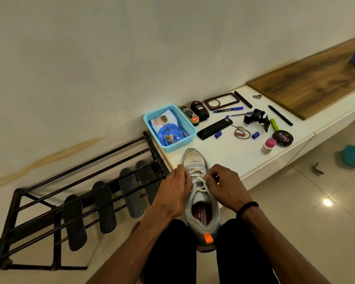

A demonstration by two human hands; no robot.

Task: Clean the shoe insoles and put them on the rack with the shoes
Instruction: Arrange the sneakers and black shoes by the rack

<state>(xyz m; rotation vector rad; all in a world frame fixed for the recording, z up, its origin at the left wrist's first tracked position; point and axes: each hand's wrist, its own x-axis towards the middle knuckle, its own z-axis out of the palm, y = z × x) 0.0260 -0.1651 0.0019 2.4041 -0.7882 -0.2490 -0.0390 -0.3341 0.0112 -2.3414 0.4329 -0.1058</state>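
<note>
both hands (201, 188) on laces (198, 177), fingertips hidden — insole (201, 215) half-seen

The only view comes from the person's head, looking forward and steeply down, very near to both forearms, with the white surface (244, 158) ahead and the rack (55, 203) at left.

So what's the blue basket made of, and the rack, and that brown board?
The blue basket looks like plastic: thin, glossy walls with a moulded grid of holes. The rack seems to be metal, with thin dark bars in a dull painted finish. The brown board shows wood grain, but it could be real wood or a printed laminate.
</note>
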